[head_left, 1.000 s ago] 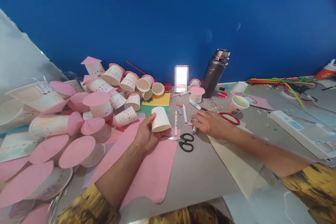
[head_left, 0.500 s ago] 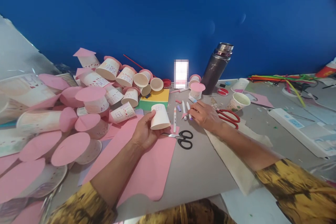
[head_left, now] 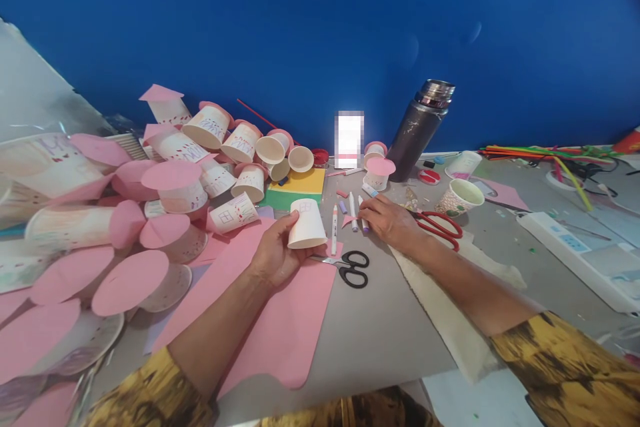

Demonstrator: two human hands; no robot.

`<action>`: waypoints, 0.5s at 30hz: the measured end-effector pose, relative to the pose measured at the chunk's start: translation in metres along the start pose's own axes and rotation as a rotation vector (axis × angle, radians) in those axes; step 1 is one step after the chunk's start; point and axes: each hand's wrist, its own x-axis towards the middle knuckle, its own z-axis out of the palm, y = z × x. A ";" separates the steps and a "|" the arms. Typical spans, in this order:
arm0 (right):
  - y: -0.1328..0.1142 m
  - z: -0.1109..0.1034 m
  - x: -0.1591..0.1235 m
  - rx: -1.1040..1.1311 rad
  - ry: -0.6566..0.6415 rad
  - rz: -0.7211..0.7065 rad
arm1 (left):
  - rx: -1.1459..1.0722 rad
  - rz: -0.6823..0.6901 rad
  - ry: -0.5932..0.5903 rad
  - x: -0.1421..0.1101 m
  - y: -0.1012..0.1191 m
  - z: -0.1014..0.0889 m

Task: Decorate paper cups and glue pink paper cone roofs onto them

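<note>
My left hand (head_left: 275, 250) is closed around a white paper cup (head_left: 306, 227). The cup is upside down, rim downward, with a small purple window drawn on its side. My right hand (head_left: 393, 220) is over the grey table, its fingertips closed on a purple-ended marker (head_left: 363, 217) lying there. Next to it are another white marker (head_left: 353, 210) and a red-tipped marker (head_left: 335, 230). A loose purple cap (head_left: 343, 207) lies behind them. Black-handled scissors (head_left: 353, 269) rest below the cup, blade tips hidden behind my left hand.
Many decorated cups with pink paper tops (head_left: 173, 177) crowd the left. Pink sheets (head_left: 280, 327) lie beneath my left arm. A dark flask (head_left: 420, 130) stands at the back. On the right are red-handled scissors (head_left: 443, 227), a patterned cup (head_left: 460, 199) and a white power strip (head_left: 570, 253).
My right hand has moved the purple-ended marker left and back, closer beside the other white marker. My left hand keeps holding the cup. The view has shifted slightly.
</note>
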 end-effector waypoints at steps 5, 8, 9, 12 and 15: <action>-0.007 -0.012 -0.002 0.145 0.251 0.088 | -0.023 -0.020 -0.027 0.000 0.002 -0.002; -0.008 -0.026 -0.001 0.363 0.522 0.365 | -0.089 -0.031 -0.045 -0.001 0.004 -0.001; -0.008 -0.032 0.000 0.463 0.580 0.480 | -0.109 -0.032 -0.058 -0.002 0.005 -0.001; -0.011 -0.049 0.005 0.867 0.601 0.702 | -0.137 -0.060 -0.145 -0.004 0.005 -0.002; -0.023 -0.060 0.011 0.962 0.457 0.695 | -0.162 -0.092 -0.292 -0.005 0.005 -0.005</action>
